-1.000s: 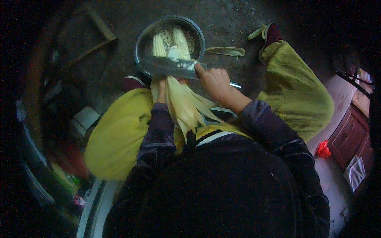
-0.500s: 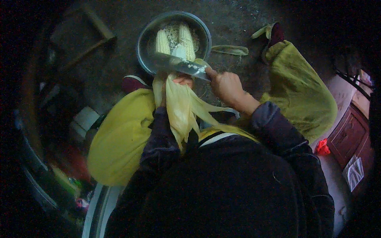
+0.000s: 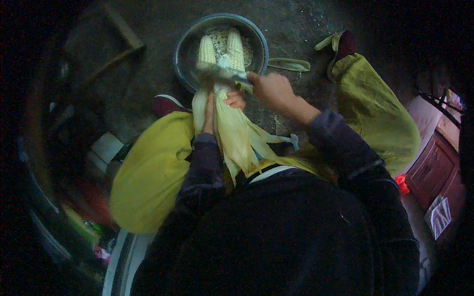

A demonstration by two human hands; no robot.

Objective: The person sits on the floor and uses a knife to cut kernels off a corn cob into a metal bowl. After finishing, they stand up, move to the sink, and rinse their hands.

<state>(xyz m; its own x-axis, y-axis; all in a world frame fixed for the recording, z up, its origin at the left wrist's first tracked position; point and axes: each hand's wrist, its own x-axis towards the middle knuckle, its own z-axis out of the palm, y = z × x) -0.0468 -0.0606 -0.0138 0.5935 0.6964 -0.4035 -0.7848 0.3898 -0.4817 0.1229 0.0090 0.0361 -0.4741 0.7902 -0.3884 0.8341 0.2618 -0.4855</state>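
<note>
My left hand (image 3: 235,99) is closed around the peeled-back pale husk (image 3: 232,133) of a corn cob, whose whitish part (image 3: 224,62) shows over the basin. My right hand (image 3: 276,92) grips a knife by its handle. The broad knife blade (image 3: 224,75), blurred by motion, lies across the corn, just beyond my left hand. Two pale corn cobs, one on the left (image 3: 206,51) and one on the right (image 3: 236,48), point away from me over the metal basin (image 3: 183,54). Loose kernels (image 3: 217,37) cover part of its bottom.
A strip of husk (image 3: 290,64) lies on the dark floor right of the basin. My yellow-trousered legs (image 3: 153,172) flank the work. A wooden frame (image 3: 121,27) stands at far left, and a reddish-brown cabinet (image 3: 432,163) with a red bag (image 3: 402,184) at right.
My right hand and the knife have moved a little up and left, the blade now more level and blurred. The basin and the husk appear slightly farther right.
</note>
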